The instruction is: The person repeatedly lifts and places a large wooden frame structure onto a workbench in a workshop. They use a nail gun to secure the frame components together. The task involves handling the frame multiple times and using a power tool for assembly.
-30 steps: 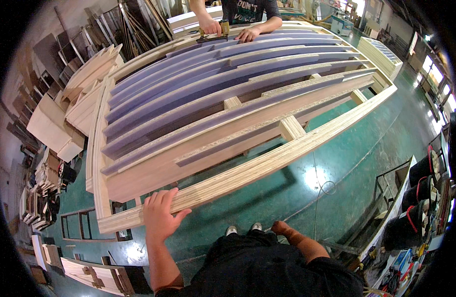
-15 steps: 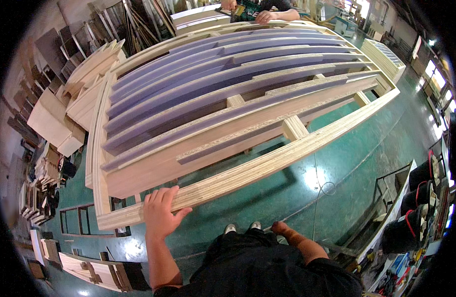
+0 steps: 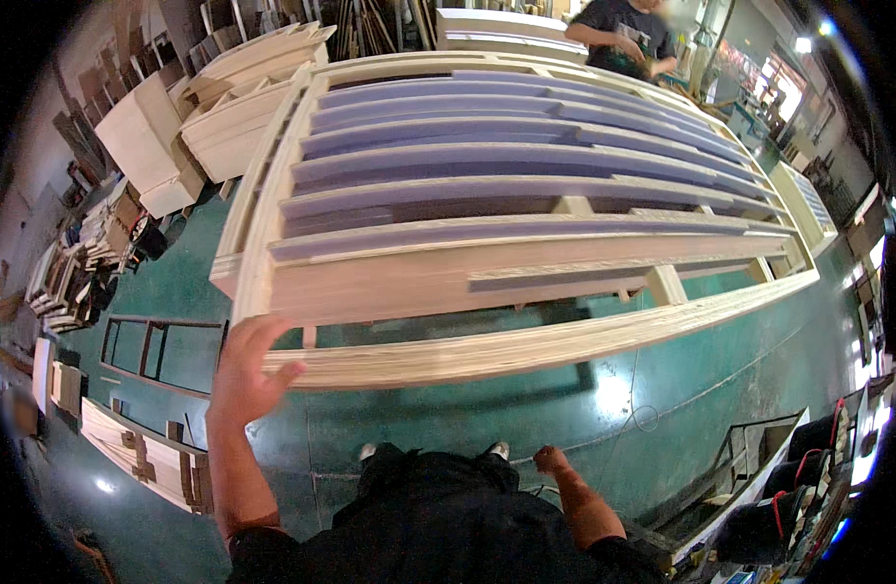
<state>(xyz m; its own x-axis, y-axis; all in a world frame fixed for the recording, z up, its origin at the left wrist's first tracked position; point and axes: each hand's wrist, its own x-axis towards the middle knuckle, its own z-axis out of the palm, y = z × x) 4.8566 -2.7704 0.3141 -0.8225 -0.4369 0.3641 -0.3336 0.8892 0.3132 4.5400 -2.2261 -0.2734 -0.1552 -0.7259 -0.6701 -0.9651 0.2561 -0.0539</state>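
The person's left hand (image 3: 241, 375) is raised at the near left corner of a large pale plywood frame with long slats (image 3: 526, 243) that lies flat, raised above the green floor (image 3: 662, 428). The fingers (image 3: 258, 331) are spread and slightly curled, with the thumb pointing toward the frame's near rail (image 3: 526, 350). The rail's left end lies just beside the thumb and the fingertips reach up alongside the corner; whether skin actually touches wood cannot be told from this view. The frame stretches away from the hand, to the right and upward in the picture, its slats showing a bluish-purple tint on their upper faces.

The right hand (image 3: 550, 459) hangs low beside the person's dark clothing, curled into a loose fist holding nothing, well apart from the frame.

At the frame's far end another person in a dark shirt (image 3: 623, 29) stands close to the edge. Stacks of pale wooden panels (image 3: 165, 136) stand at the upper left.
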